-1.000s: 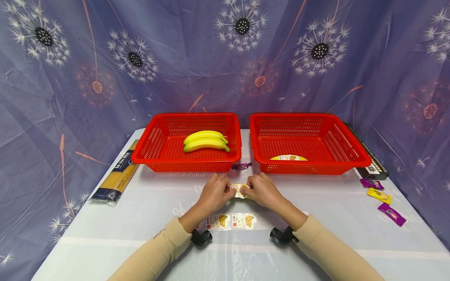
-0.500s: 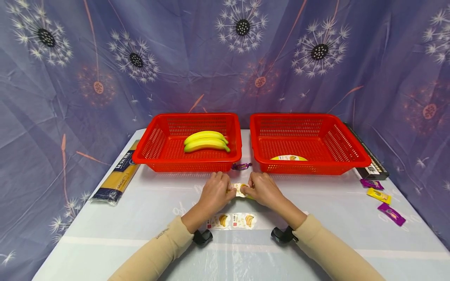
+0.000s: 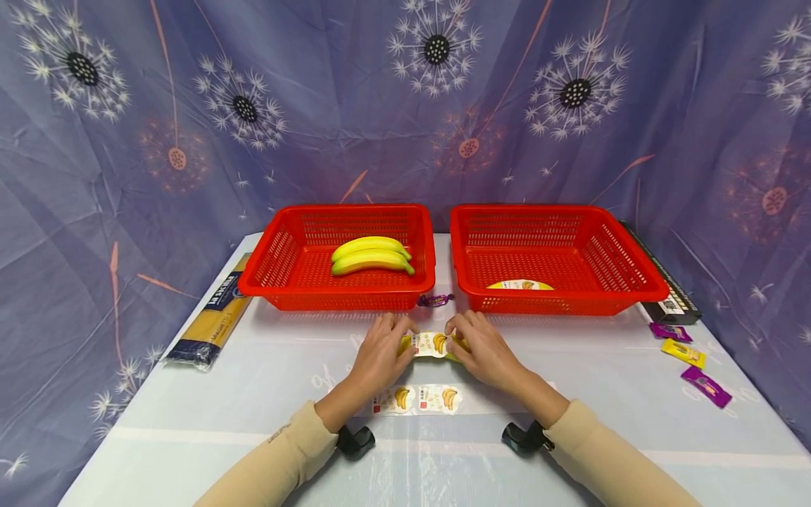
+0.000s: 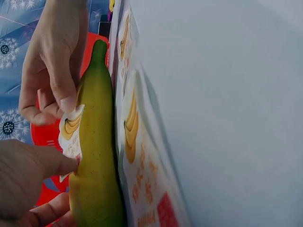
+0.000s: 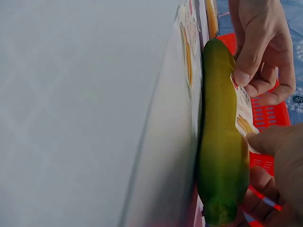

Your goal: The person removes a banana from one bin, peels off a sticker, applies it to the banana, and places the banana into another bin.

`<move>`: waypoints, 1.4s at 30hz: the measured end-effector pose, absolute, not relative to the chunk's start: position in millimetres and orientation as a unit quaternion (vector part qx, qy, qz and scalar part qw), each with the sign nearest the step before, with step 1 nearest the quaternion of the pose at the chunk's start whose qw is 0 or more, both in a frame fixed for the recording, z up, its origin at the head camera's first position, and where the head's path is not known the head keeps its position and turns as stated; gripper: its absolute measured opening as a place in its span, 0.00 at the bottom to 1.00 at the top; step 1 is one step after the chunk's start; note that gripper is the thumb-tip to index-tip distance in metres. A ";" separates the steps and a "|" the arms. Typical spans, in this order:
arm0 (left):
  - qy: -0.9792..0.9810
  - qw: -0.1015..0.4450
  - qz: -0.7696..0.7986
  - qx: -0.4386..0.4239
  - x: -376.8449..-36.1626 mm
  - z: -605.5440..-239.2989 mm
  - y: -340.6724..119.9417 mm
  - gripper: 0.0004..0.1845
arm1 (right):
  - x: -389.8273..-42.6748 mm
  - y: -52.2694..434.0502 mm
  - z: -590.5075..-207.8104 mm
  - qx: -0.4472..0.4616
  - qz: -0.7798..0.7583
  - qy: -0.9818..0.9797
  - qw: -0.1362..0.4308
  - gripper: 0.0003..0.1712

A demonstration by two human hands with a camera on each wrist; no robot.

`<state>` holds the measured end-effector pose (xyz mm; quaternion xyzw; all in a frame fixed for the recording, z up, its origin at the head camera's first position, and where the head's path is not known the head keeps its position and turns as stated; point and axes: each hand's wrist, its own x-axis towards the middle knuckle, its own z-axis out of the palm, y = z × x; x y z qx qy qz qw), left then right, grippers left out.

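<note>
A green-yellow banana lies on the table between my hands, in front of the two red baskets. A white oval sticker printed with bananas lies on its upper side. My left hand grips the banana's left end, with the thumb pressing the sticker. My right hand grips the other end, its thumb on the sticker's right edge. A sticker sheet with two more banana stickers lies just nearer to me.
The left red basket holds two yellow bananas. The right red basket holds a yellow label. A spaghetti packet lies at the left. Wrapped sweets and a black box lie at the right; one sweet sits between the baskets.
My thumbs have spread slightly apart along the banana, so more of the sticker shows between them. Both forearms have drawn back a little toward me.
</note>
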<state>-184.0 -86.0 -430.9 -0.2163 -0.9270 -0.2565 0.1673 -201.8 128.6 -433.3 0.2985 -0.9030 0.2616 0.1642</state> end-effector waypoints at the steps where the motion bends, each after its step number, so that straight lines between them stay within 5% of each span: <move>1: -0.928 0.169 -0.250 -0.218 -184.0 -431.3 -85.4 0.16 | -201.8 128.1 -434.0 0.307 0.258 -0.900 0.169 0.12; 24: -0.935 0.197 -0.193 -0.224 -186.7 -433.4 -78.4 0.15 | -205.5 116.4 -440.4 0.316 0.167 -0.906 0.226 0.16; 42: -0.940 0.152 -0.233 -0.199 -183.2 -433.6 -86.1 0.15 | -206.8 112.6 -441.2 0.323 0.142 -0.904 0.242 0.19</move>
